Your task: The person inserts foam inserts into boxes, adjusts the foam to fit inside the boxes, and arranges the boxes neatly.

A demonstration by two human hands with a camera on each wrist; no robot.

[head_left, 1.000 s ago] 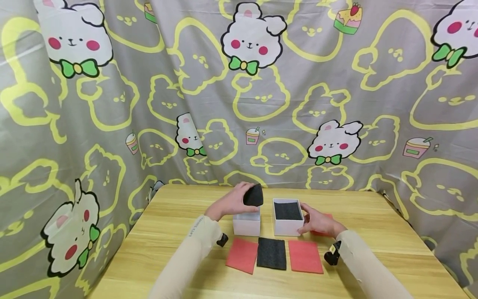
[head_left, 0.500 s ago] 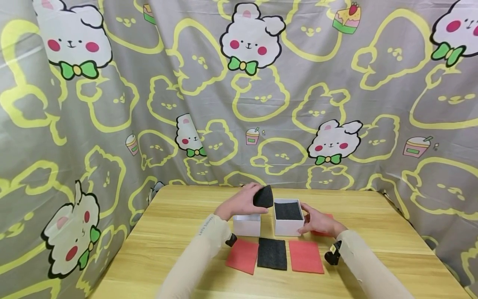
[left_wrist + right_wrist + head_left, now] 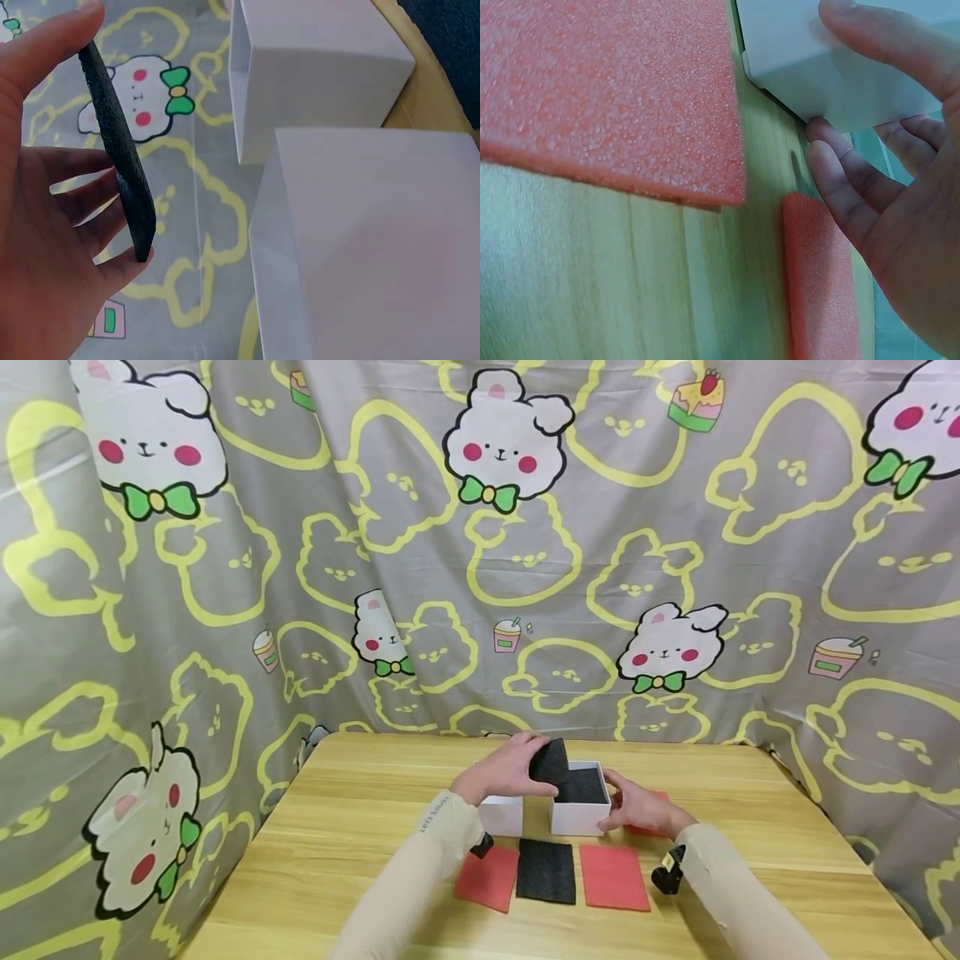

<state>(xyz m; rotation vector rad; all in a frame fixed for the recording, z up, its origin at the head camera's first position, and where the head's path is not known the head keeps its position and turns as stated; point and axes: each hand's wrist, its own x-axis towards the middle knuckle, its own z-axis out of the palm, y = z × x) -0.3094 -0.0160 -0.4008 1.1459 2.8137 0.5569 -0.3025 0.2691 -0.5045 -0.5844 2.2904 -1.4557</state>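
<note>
My left hand (image 3: 512, 768) pinches a black foam sheet (image 3: 550, 762) by its edges, tilted above the left edge of the right white box (image 3: 579, 818). In the left wrist view the sheet (image 3: 120, 150) is seen edge-on between thumb and fingers of the hand (image 3: 45, 225). Another black sheet (image 3: 585, 787) lies inside that box. My right hand (image 3: 641, 804) grips the box's right side; in the right wrist view the thumb and fingers of this hand (image 3: 900, 165) are on the white box (image 3: 855, 82). The left white box (image 3: 501, 814) stands partly behind my left hand.
A red sheet (image 3: 486, 878), a black sheet (image 3: 546, 871) and another red sheet (image 3: 615, 877) lie in a row in front of the boxes. One more red sheet (image 3: 651, 828) lies partly under my right hand. A patterned curtain (image 3: 420, 568) hangs behind the wooden table (image 3: 337, 827).
My left hand has carried the black sheet rightward from above the left box to the right box's left edge. The right hand has stayed on its box.
</note>
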